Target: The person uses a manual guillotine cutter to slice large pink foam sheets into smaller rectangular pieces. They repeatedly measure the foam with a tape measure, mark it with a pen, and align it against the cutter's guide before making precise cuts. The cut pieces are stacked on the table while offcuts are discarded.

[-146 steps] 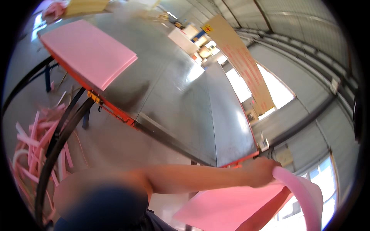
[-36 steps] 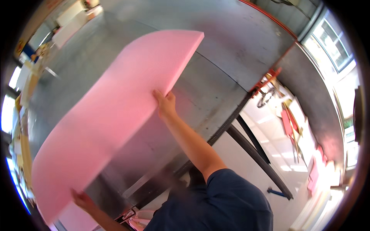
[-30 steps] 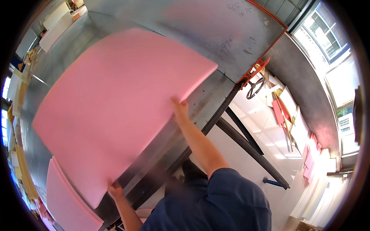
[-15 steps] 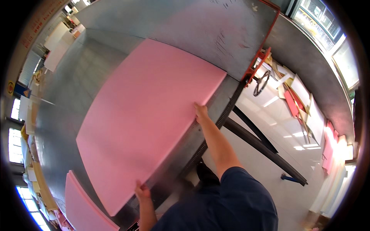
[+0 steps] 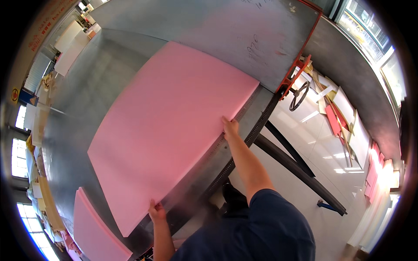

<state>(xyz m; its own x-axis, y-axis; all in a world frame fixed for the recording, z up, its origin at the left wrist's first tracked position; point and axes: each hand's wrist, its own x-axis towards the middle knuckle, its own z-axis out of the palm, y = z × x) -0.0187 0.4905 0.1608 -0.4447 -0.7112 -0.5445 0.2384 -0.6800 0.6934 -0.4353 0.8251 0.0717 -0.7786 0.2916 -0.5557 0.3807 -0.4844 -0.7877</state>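
Pink stack (image 5: 98, 230): layered, near left on grey metal table (image 5: 69, 143). Left hand (image 5: 156, 211): gripping near edge of large pink sheet (image 5: 170, 130), flat on the table, centre. Right hand (image 5: 230, 127): gripping same edge farther right, thumb on top. Handwheel (image 5: 296, 93): black, right. Loose boards (image 5: 334, 121): mixed colours, on floor, far right.

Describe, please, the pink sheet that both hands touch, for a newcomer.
Start from the grey table. The broad pink sheet lies on it near the picture's middle. Unlike the pink piece at lower left, it has the left hand and right hand on its near edge.
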